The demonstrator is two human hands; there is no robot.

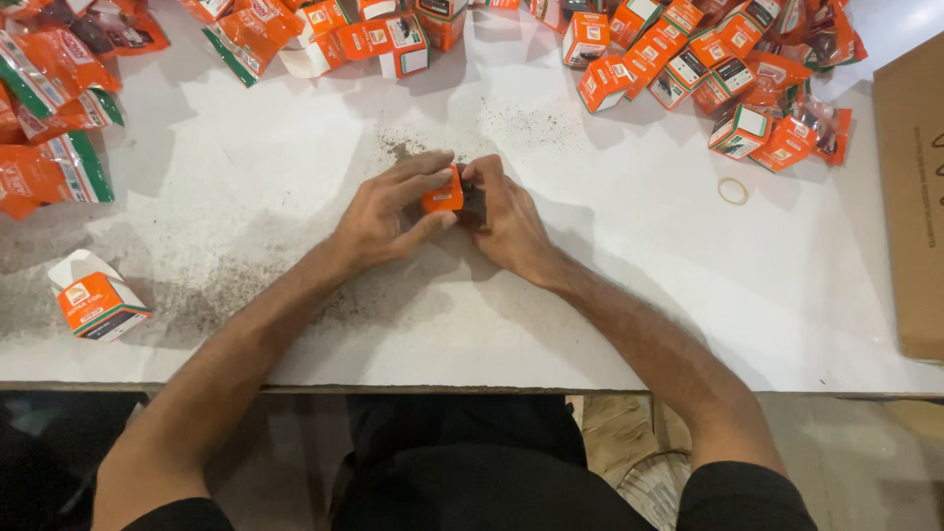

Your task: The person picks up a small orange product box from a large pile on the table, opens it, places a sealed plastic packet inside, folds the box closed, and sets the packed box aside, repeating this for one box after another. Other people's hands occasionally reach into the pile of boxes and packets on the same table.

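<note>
Head view, looking down on a white table (610, 295) dusted with dark granules; both hands meet at the table's middle over one small orange cardboard carton (443, 192). The left hand (385, 211) lies to the carton's left, index finger over its top and thumb beneath, pinching it; the right hand (506, 221) lies immediately to its right, fingers curled inward against a dark, indistinct part at the carton's right end; whether that hand pinches or merely presses cannot be told. The carton sits between the two sets of fingertips, touching both, equally near to each hand; its long axis appears roughly upright in the picture, running away from the person, though the fingers hide most of it. Well apart: a heap of like orange cartons (688, 64) at the far right; orange foil pouches (49, 118) at the far left; one open orange carton (96, 300) near the left edge; a rubber band (733, 191); a brown cardboard box (914, 197) at the right margin.
</note>
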